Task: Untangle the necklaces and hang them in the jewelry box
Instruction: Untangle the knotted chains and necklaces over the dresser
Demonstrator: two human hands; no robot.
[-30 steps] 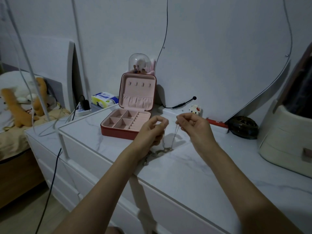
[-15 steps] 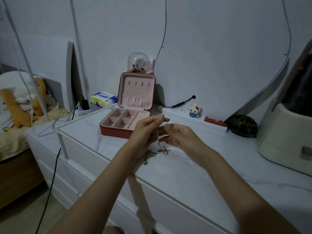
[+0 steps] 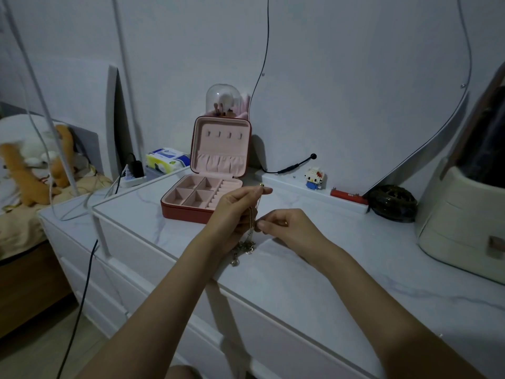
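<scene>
Right hand (image 3: 289, 227) has dropped lower, pinching necklaces (image 3: 250, 236) under left hand (image 3: 237, 206), which grips them | tangle touches white marble worktop (image 3: 314, 269) | open jewelry box (image 3: 207, 187) behind | bed (image 3: 19, 222) left

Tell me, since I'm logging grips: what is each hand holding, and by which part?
The left hand pinches the tangled necklaces by their top end; the right hand pinches the chains midway down.

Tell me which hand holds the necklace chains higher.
The left hand, pinching the gold chains at their top end; the right hand pinches them lower down.
</scene>
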